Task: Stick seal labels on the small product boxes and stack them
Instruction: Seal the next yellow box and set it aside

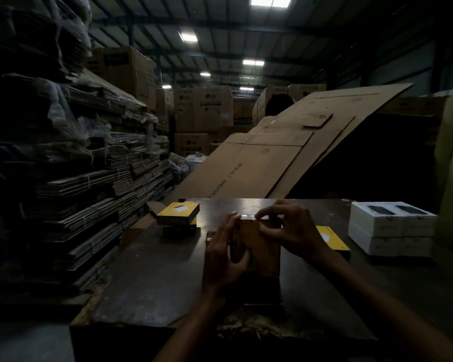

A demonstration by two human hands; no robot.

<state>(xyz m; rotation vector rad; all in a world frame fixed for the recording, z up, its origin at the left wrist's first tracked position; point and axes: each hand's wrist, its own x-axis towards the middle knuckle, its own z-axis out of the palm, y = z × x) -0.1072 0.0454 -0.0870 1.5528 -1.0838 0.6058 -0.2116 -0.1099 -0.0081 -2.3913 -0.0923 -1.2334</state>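
A small yellow product box stands on end on the dark table, in the middle. My left hand grips its left side, thumb across the front. My right hand pinches at the box's top edge, where a shiny clear seal label catches the light. A second yellow box lies on top of a dark one at the far left of the table. Another yellow box lies flat behind my right wrist, partly hidden.
White product boxes are stacked in two layers at the table's right. A large flattened carton leans behind the table. Bundles of flat cardboard are piled high on the left. The table's near edge is worn.
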